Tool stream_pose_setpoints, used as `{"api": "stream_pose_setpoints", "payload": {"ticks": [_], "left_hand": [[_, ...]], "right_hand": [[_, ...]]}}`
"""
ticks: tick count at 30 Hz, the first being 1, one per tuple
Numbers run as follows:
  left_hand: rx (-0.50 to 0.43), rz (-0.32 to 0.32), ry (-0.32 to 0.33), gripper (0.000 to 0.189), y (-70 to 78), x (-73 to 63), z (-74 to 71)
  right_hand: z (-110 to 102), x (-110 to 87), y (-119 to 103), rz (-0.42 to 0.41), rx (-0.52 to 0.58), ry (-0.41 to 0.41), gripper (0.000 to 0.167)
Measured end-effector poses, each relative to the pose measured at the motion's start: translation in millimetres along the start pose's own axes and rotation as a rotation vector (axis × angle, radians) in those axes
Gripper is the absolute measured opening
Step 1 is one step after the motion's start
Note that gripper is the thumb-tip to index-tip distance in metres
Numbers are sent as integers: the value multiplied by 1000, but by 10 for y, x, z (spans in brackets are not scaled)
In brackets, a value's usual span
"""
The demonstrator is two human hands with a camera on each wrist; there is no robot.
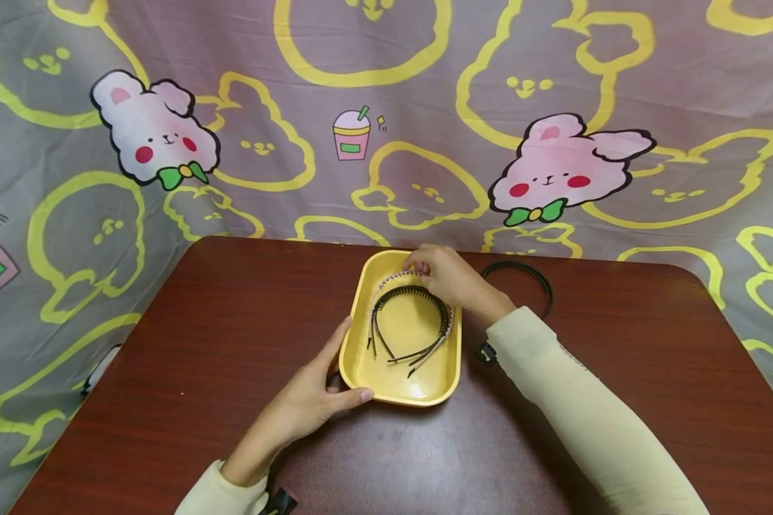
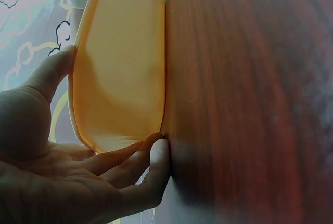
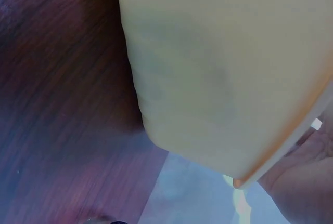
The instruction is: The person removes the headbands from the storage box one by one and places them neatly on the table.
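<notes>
- The yellow tray (image 1: 386, 383) sat on the dark reddish-brown desk (image 1: 251, 307), its long sides running away from the person.
- The left hand (image 1: 312, 397) gripped the tray at its near left corner, fingers moderately spread: the thumb reached along the near end, and the other fingers lay against the left wall, some bent toward its base in the left wrist view.
- The right hand (image 1: 447, 275) was over the tray's far right corner, fingers bent nearly closed and appearing to pinch a pale patterned headband (image 1: 393, 276); the exact contact was partly hidden by the hand.
- That patterned headband arched inside the tray, its curve toward the far end and its dark tips toward the near end.
- A black toothed headband (image 1: 443, 315) lay in the tray too, within the patterned arch and facing the same way.
- Another black headband (image 1: 522, 266) rested on the desk to the right of the tray, partly covered by the right arm.
- Pale sleeves, the left (image 1: 228, 493) and the right (image 1: 580, 400), reached toward the tray from its near side.
- Beyond the tray hung a greyish cloth (image 1: 232, 36) with yellow outlines, pink-and-white rabbits (image 1: 157, 129) and a drink cup (image 1: 351, 136) printed on it.
</notes>
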State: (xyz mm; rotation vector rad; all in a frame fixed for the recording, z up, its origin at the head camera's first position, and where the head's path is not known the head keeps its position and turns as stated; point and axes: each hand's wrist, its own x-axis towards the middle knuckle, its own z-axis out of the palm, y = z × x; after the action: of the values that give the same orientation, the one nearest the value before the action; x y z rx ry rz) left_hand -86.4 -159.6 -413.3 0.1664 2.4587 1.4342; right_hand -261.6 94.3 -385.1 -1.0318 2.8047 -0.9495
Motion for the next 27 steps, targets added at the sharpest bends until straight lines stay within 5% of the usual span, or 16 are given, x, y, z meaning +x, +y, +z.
{"api": "stream_pose_setpoints", "payload": {"ticks": [27], "left_hand": [[11, -5, -1, 111, 15, 0, 5]], "right_hand": [[-132, -45, -35, -38, 71, -23, 35]]}}
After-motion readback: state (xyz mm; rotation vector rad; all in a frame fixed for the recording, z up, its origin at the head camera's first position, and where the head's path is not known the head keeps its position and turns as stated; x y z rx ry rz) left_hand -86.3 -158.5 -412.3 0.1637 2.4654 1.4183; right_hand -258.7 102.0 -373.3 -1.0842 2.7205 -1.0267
